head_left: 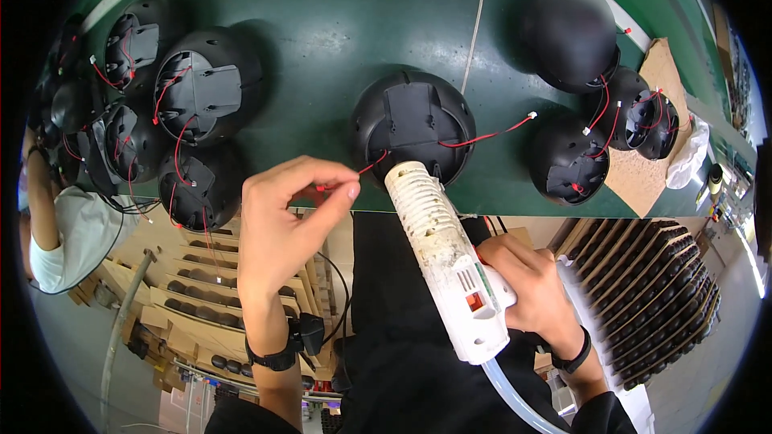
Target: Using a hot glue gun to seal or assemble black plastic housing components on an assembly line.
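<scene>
Wire (pixel 371 165), thin, limp and likely fragile, is pinched near its end by left hand (pixel 277 229); glue gun (pixel 446 261) is gripped by right hand (pixel 527 285).

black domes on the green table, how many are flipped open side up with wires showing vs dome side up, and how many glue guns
Open side up, red wires showing: 8, such as the black dome at the glue gun's tip
Dome side up: 1, the closed dome at upper right
White glue gun: 1, in the right hand
Total: 10
Domes at the far left edge are too crowded to count surely.

Domes (pixel 197 92) left, right of centre dome (pixel 412 124)
</scene>
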